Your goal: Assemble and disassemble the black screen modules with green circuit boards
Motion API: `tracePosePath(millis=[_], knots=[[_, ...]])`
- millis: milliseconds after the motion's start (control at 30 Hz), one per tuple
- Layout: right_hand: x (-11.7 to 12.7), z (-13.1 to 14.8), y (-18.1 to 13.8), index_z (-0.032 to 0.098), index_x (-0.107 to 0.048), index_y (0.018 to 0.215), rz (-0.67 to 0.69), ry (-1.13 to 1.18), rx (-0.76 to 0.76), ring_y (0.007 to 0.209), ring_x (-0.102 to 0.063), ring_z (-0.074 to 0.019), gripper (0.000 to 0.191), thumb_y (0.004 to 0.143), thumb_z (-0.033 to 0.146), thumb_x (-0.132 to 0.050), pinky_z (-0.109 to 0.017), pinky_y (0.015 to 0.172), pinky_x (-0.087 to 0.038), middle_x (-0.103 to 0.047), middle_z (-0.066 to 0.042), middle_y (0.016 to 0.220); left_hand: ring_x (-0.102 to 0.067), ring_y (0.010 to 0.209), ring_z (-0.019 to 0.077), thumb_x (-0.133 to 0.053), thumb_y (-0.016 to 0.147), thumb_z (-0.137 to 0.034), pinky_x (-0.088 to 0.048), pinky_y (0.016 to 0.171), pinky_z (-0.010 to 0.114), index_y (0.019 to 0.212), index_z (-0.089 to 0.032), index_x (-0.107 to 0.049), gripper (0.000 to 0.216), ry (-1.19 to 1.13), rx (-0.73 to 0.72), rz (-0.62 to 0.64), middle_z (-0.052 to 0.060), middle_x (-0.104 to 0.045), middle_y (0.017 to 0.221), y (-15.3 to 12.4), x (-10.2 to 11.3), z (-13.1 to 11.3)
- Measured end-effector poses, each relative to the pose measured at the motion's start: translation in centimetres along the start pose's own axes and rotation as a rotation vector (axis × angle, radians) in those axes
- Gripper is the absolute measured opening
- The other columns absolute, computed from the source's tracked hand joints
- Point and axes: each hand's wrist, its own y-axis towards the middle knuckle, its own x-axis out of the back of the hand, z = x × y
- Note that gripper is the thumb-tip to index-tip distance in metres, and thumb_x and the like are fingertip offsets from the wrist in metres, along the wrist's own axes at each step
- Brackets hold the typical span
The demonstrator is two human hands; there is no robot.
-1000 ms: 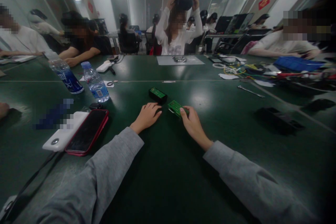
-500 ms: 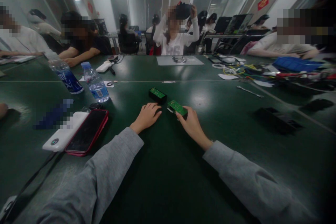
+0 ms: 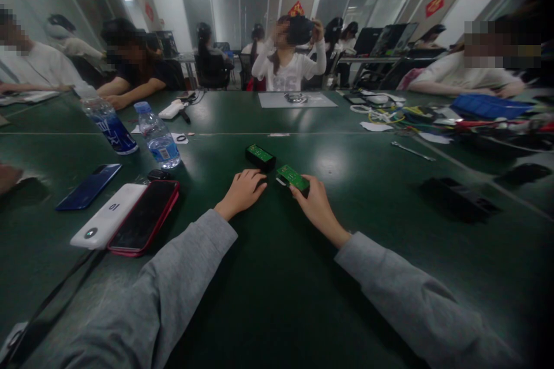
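Note:
My right hand (image 3: 318,207) pinches the near end of a small green circuit board (image 3: 291,177), which lies low over the dark green table (image 3: 277,277). My left hand (image 3: 241,191) rests palm down on the table with its fingers loosely stretched out, holding nothing. Just beyond its fingertips sits a second green circuit board in a black case (image 3: 260,156). Both arms wear grey sleeves.
At left lie a red-cased phone (image 3: 145,217), a white power bank (image 3: 108,223), a blue phone (image 3: 89,185) and two water bottles (image 3: 156,135). Cables, a blue tray (image 3: 489,106) and a metal tool (image 3: 413,151) crowd the right. Several people sit around the table.
My right hand has tipped the green board slightly and closed further over its near end. The person opposite has lowered a dark headset from above the head to face height.

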Motion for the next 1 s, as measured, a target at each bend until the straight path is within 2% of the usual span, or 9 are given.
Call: tracePosePath(millis=[267,1000], knots=[[-0.58,-0.65,0.19,0.013,-0.053,0.114,-0.048,-0.003,0.033,0.098,-0.053,-0.0310,0.041,0.087,0.044,-0.050,-0.048,0.086,-0.045,-0.060,-0.016,0.106,-0.043,0.128,0.0233,-0.033,0.097,-0.042,-0.036,0.103,0.044,0.126,-0.024,-0.053,0.040,0.015,-0.006,-0.021,0.007,-0.051,0.137,0.10,-0.26,0.08],[-0.52,-0.70,0.12,0.014,-0.053,0.115,-0.036,-0.003,0.022,0.099,-0.053,-0.0315,0.042,0.087,0.045,-0.049,-0.048,0.085,-0.045,-0.059,-0.017,0.106,-0.043,0.128,0.0228,-0.031,0.098,-0.043,-0.036,0.103,0.045,0.127,-0.023,-0.052,0.041,0.011,-0.010,-0.020,0.007,-0.051,0.137,0.08,-0.24,0.14]])
